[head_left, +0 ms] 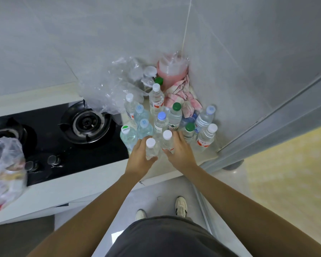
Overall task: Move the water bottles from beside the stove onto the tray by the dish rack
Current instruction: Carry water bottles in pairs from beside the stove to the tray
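The water bottles [162, 117] stand crowded at the counter's right end beside the stove [63, 138]. The left hand [141, 156] grips one front bottle [151, 150], the right hand [180, 151] another [167, 142]. Likely light, slick plastic, so hold mid-body.

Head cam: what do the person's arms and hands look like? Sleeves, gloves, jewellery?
Both forearms are bare up to the frame edge, with no sleeves in view. The left hand and right hand wear no gloves. No rings, watch or wristband show. No markings are visible on either arm.
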Demonstrator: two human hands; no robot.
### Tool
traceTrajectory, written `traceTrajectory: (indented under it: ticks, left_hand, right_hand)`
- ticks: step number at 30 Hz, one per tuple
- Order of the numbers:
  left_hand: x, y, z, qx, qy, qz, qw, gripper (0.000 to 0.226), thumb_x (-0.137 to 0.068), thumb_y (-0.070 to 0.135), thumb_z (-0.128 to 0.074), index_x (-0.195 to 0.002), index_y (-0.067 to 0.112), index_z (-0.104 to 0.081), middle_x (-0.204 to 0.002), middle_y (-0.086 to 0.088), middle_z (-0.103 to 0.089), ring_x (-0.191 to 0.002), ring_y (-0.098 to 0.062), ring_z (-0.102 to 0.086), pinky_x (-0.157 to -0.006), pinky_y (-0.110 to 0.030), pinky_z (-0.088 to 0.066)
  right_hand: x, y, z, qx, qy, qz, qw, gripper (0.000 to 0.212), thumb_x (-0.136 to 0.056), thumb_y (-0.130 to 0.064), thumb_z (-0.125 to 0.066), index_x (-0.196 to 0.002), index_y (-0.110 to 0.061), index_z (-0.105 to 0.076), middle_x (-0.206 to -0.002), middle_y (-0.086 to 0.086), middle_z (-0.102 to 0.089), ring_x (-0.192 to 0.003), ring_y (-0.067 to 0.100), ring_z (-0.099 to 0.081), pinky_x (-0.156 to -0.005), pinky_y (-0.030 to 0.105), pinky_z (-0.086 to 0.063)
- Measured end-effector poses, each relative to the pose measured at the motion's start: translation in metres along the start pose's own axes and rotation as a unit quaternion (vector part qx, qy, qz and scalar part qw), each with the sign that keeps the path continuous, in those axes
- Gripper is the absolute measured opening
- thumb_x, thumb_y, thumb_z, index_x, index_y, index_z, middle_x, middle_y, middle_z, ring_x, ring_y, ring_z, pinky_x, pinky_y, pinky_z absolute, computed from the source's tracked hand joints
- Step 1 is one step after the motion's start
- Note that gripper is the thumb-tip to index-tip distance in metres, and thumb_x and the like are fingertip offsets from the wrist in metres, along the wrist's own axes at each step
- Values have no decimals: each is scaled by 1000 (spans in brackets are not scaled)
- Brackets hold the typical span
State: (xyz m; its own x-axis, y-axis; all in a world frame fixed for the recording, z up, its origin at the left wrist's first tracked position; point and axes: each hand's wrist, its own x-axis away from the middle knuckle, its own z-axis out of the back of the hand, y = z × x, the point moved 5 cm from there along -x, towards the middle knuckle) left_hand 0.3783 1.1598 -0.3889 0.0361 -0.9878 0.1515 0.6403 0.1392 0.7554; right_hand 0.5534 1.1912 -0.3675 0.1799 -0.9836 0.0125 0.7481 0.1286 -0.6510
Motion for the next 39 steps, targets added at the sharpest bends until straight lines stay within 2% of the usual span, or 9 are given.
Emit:
traceTrajectory:
  ticks: [3, 10, 13, 19, 22, 26, 29, 32, 39]
  left_hand:
    - [0, -1, -3, 65, 28, 57, 996, 70, -79, 23, -87, -135, 36, -48, -129, 13, -59, -118, -16, -59, -93, -37, -51]
    - [0, -2, -11, 121, 67, 142, 980, 65, -73, 20, -93, -123, 24, -52, -111, 7, -67, -101, -19, -64, -75, -30, -46]
    - [-2, 0, -12, 116, 73, 153, 979, 60, -75, 20, -92, -116, 28, -49, -104, 11, -65, -97, -19, -64, -69, -26, -47]
    - [9, -7, -9, 112, 93, 144, 979, 51, -80, 36, -87, -115, 31, -51, -102, 15, -67, -95, -14, -66, -80, -38, -57]
    - [24, -17, -4, 117, 101, 136, 979, 51, -80, 39, -87, -117, 31, -53, -106, 12, -70, -98, -15, -68, -83, -42, -60]
    - [49, -28, 9, 161, 103, 132, 973, 57, -80, 33, -91, -125, 29, -57, -111, 14, -71, -105, -8, -68, -91, -33, -59]
    - [68, -38, 22, 190, 118, 154, 963, 51, -78, 29, -93, -118, 26, -60, -109, 10, -72, -104, -10, -69, -94, -37, -60]
    - [90, -42, 39, 222, 145, 171, 949, 52, -79, 23, -93, -121, 25, -63, -113, 7, -73, -105, -9, -70, -96, -38, -61]
    - [156, -40, 97, 285, 248, 181, 908, 44, -80, 17, -90, -118, 22, -67, -111, 1, -77, -102, -15, -73, -88, -31, -59]
  right_hand:
    - [-5, 3, -8, -28, -26, -11, 999, 65, -81, -11, -81, -138, -13, -49, -135, 5, -54, -127, 27, -53, -95, 38, -46]
    - [-20, 12, -19, -63, -33, -35, 997, 80, -78, -15, -83, -145, -24, -41, -141, 1, -58, -131, 26, -56, -104, 46, -50]
    - [-26, 14, -20, -82, -30, -50, 995, 84, -76, -20, -87, -145, -29, -41, -141, -3, -59, -131, 22, -57, -104, 46, -50]
    - [-25, 8, -17, -65, -62, -9, 996, 85, -80, -17, -85, -149, -28, -37, -148, -2, -54, -135, 24, -54, -108, 47, -49]
    - [-21, 7, -13, -41, -86, 12, 995, 79, -82, -23, -80, -148, -28, -37, -144, 0, -58, -127, 27, -60, -99, 47, -53]
    - [-11, 8, -11, -61, -130, 14, 990, 82, -74, -35, -79, -145, -31, -38, -135, -4, -65, -120, 25, -66, -93, 46, -57]
    - [-7, 3, -10, -111, -161, 24, 980, 84, -71, -39, -79, -144, -33, -37, -132, -8, -66, -117, 21, -67, -94, 48, -58]
    - [-10, -13, -7, -136, -182, 45, 973, 78, -74, -39, -82, -140, -35, -40, -129, -11, -66, -115, 18, -67, -100, 49, -55]
    - [-13, -104, -18, -201, -262, 119, 937, 71, -81, -28, -85, -136, -38, -43, -128, -20, -64, -114, -1, -64, -103, 37, -53]
